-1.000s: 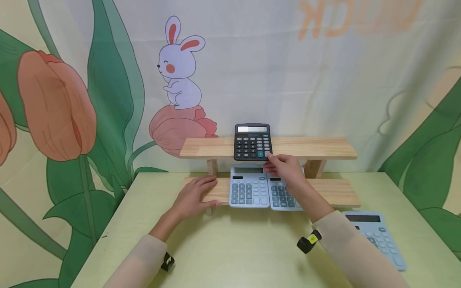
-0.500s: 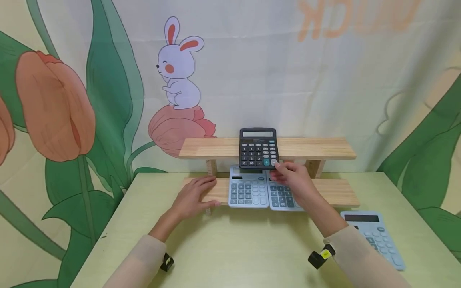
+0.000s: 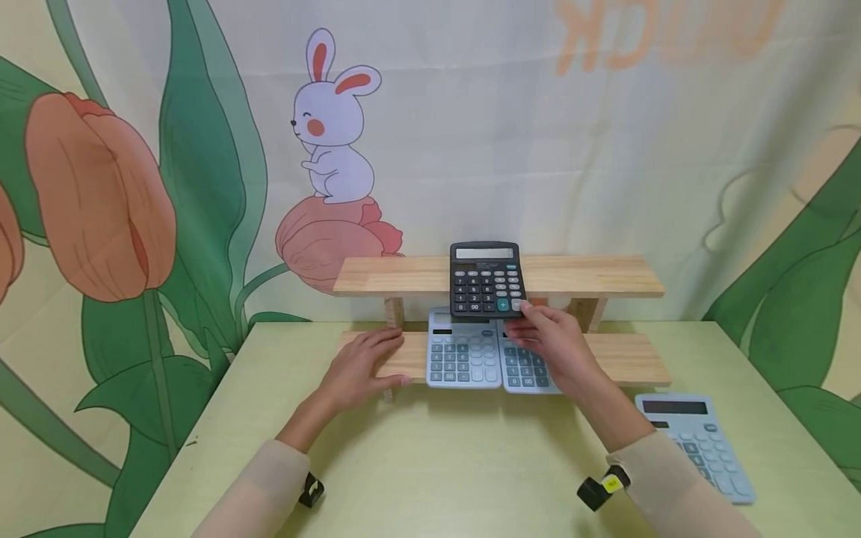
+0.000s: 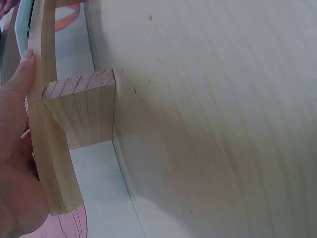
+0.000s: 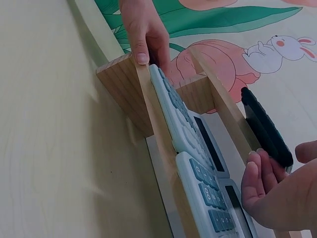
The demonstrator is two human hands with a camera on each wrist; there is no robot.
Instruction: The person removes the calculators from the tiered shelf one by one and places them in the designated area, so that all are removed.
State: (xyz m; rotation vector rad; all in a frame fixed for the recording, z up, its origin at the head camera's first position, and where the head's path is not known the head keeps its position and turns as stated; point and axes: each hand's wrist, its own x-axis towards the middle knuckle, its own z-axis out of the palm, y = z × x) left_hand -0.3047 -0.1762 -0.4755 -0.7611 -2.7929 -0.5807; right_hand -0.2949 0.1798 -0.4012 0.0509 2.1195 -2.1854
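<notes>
My right hand (image 3: 555, 338) pinches the lower right corner of a black calculator (image 3: 486, 279), thumb in front and other fingers behind. The calculator leans back, overlapping the upper board of a two-tier wooden shelf (image 3: 592, 275) in the head view. In the right wrist view the black calculator (image 5: 265, 128) shows edge-on beside that board. My left hand (image 3: 363, 370) rests at the left end of the lower board, fingers extended and thumb along its front edge. Two light blue calculators, a left one (image 3: 464, 360) and a right one (image 3: 528, 370), lie side by side on the lower board.
Another light blue calculator (image 3: 696, 444) lies on the pale green table (image 3: 430, 463), right of the shelf. A wooden support block (image 4: 81, 106) stands under the lower board's left end. Behind the table hangs a printed cloth (image 3: 538, 149) with a rabbit and tulips.
My right hand has drawn the black calculator a little right and down, toward the upper board's front, so it now overlaps the lower calculators' tops. The left hand has stayed put.
</notes>
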